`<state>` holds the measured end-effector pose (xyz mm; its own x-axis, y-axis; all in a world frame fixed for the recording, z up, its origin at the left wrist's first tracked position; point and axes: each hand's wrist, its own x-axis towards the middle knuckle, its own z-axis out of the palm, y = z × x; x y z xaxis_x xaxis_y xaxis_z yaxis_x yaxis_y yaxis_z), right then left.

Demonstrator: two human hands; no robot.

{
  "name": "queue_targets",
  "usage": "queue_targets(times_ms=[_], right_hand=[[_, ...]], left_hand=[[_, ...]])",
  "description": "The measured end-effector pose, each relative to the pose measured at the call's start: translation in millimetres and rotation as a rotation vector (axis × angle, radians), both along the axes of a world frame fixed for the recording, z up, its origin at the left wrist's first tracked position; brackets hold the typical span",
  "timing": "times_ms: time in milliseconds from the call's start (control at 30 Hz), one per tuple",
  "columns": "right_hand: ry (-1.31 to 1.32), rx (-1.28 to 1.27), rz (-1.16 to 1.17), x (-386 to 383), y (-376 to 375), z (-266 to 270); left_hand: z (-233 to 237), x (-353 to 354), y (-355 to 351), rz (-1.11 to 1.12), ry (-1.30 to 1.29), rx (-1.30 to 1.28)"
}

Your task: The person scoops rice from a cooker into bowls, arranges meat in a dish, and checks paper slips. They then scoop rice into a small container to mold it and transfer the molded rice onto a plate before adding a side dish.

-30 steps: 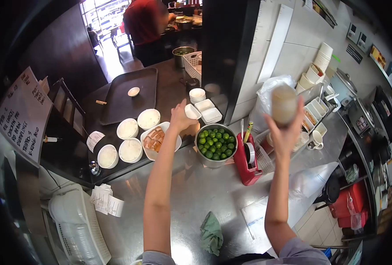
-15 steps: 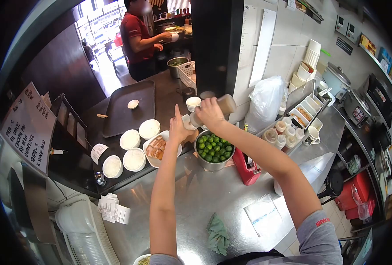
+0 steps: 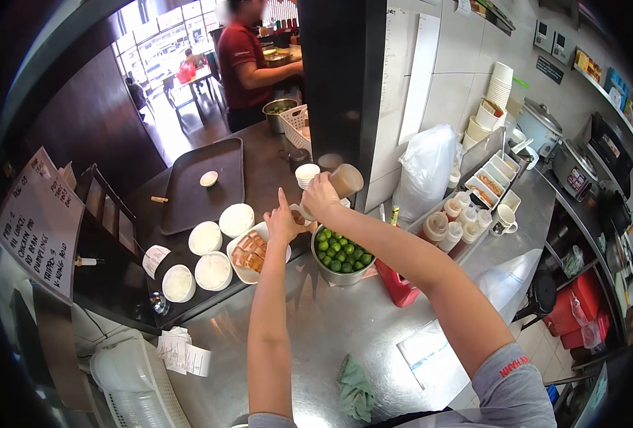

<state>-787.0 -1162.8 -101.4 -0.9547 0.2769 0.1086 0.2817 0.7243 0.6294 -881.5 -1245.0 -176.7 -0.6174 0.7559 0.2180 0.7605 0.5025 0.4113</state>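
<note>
Plain white round bowls are seen left of the left hand; glossy green round limes are framed by a silver metal pot to its right.

The small dish, plain white earlier, now seemingly holds brown sauce.

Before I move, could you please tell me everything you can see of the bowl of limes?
The bowl is round, deep and silvery, apparently metal, and stands upright where the dark ledge meets the shiny counter. Whole green limes fill it to about the rim. The right forearm hides part of its far side; whether they touch is unclear. Neither hand grips it. A red holder is on its right.
</note>
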Motion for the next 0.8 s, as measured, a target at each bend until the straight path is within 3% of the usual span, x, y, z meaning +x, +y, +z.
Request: queue_targets(times_ms=[233,333,433,500,567,600,633,667,700,800], right_hand=[[0.061,-0.282,-0.162,1,10,-1],[0.193,-0.574,-0.243,4,23,-4],[0.246,-0.674,-0.200,27,32,8],[0.318,-0.790,-0.136,41,35,20],[0.767,-1.097,0.411,64,46,-1],[0.777,-1.132,0.203,74,33,16],[0.856,-1.231,0.211,78,51,-4],[0.960,-1.179,0.285,95,45,-2],[1.004,-1.089,0.208,119,16,19],[1.151,-0.908,0.284,171,-17,27]], left_hand=[[-14,-12,15,0.036,-0.086,-0.197],[-6,-8,11,0.030,-0.112,-0.220],[11,-8,3,0.025,-0.026,-0.261],[33,-21,-10,-0.137,-0.059,-0.308],[11,-21,-22,-0.126,0.412,0.216],[59,0,-41,-0.029,0.510,0.204],[105,24,-77,-0.025,0.452,0.407],[156,54,-122,0.001,0.496,0.547],[194,69,-164,0.038,0.593,0.723],[272,98,-290,0.204,0.880,1.177]])
